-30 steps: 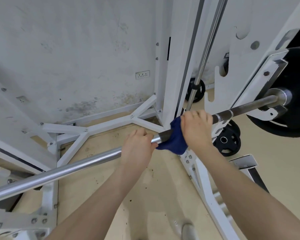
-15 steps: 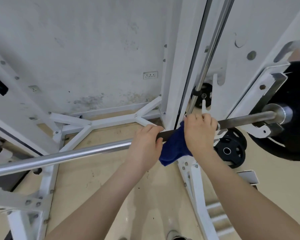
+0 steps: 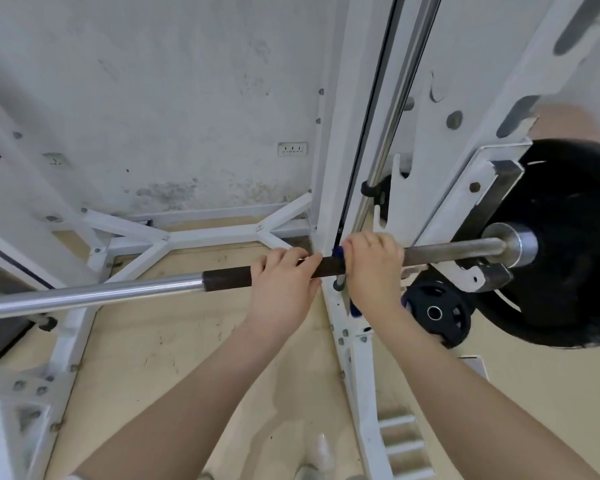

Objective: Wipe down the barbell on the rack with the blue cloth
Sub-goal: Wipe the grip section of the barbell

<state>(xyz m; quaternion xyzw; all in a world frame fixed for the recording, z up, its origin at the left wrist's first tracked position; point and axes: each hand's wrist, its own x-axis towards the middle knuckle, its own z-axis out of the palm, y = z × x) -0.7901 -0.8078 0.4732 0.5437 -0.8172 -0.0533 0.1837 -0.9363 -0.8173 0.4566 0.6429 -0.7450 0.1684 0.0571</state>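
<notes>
The barbell (image 3: pixel 94 295) runs across the view from lower left to the right, shiny steel at the left and dark knurled around the middle. It rests in the white rack's hook at the right. My left hand (image 3: pixel 282 285) wraps the dark section. Just to its right, my right hand (image 3: pixel 373 268) grips the bar through the blue cloth (image 3: pixel 337 252). Only slivers of the cloth show, above my fingers and below my wrist; the rest is hidden under the hand.
A large black weight plate (image 3: pixel 575 244) sits on the bar's right sleeve. A smaller black plate (image 3: pixel 437 311) hangs low on the rack. The white rack upright (image 3: pixel 340 133) and a chrome guide rod (image 3: pixel 395 116) rise behind my hands. White base struts cross the beige floor.
Both hands have slid right along the bar, uncovering the dark knurled section at the left. The cloth, earlier bunched and hanging below the bar, is now mostly hidden under my right hand.
</notes>
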